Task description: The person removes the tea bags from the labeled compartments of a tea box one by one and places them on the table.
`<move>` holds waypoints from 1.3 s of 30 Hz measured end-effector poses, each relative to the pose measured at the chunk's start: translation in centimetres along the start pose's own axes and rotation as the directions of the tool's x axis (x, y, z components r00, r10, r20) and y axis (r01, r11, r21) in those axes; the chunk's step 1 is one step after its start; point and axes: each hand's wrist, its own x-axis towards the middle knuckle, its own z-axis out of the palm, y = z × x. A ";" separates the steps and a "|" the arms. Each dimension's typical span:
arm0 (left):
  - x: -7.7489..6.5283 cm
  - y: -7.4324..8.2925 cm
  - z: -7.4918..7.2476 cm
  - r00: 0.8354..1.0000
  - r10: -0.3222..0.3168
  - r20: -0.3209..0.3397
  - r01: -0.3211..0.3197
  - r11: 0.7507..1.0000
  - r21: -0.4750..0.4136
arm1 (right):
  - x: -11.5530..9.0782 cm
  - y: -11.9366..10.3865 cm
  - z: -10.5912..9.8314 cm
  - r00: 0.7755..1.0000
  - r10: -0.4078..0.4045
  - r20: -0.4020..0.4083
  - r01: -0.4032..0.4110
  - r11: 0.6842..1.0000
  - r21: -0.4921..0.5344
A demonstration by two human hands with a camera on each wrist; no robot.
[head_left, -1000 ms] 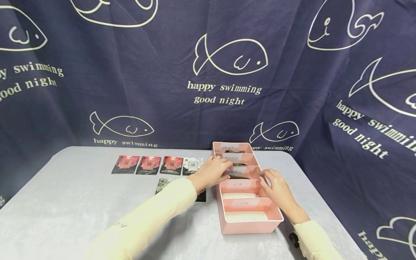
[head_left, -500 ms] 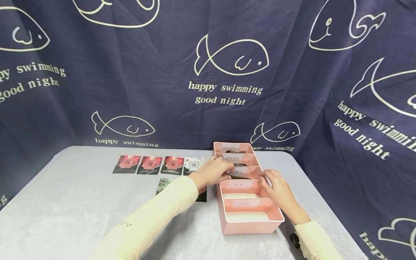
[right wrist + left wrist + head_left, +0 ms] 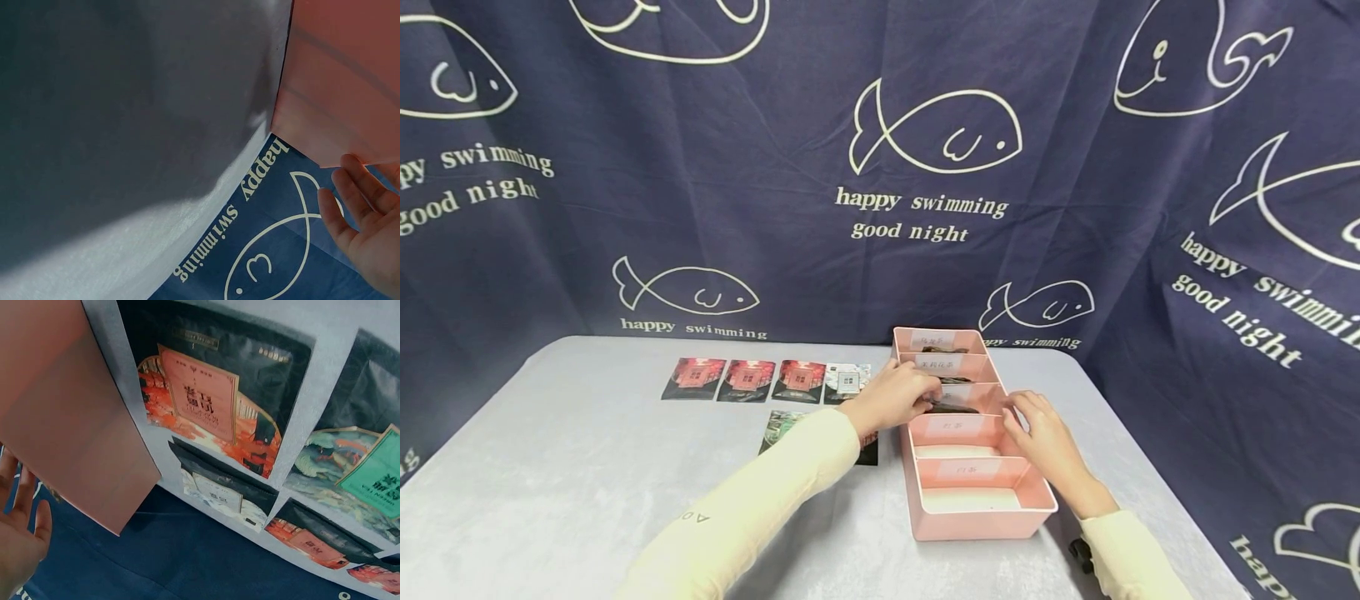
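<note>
In the head view, my left hand (image 3: 891, 394) reaches over the left rim of a long pink divided box (image 3: 973, 525). Its fingers bend into the third compartment from the back, by a dark tea packet (image 3: 955, 407); whether they pinch it is hidden. My right hand (image 3: 1047, 437) touches the box's right rim with loosely bent fingers and holds nothing. In the left wrist view, the left hand (image 3: 19, 531) has its fingertips behind the box wall (image 3: 81, 419). The right wrist view has the right hand (image 3: 369, 219) at the edge of the wall (image 3: 337, 81).
Left of the box, several tea packets lie in a row, including a red one (image 3: 747, 381) and a white one (image 3: 847, 382). A green packet (image 3: 375, 475) and a red packet (image 3: 206, 394) lie nearer. Labels mark the compartments. A dark object (image 3: 1080, 553) is by the right sleeve.
Both hands stay almost in place at the box. The left fingers shift very slightly by the dark packet, and the whole view drifts a little.
</note>
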 end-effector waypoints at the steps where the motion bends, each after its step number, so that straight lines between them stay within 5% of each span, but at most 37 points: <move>1: 0.0 0.0 0.1 1.000 -0.004 -0.009 0.004 1.000 0.000 | 0.0 0.0 0.0 1.000 -0.001 0.000 0.001 1.000 0.000; 22: -0.2 -0.2 0.1 0.980 -0.108 -0.169 0.107 0.994 -0.019 | 0.0 0.0 0.0 1.000 0.015 0.017 -0.015 1.000 0.000; 39: -0.4 -0.2 -3.2 0.951 -0.143 -0.275 0.108 0.984 -0.139 | -0.1 0.2 0.2 1.000 0.009 0.016 -0.010 1.000 0.006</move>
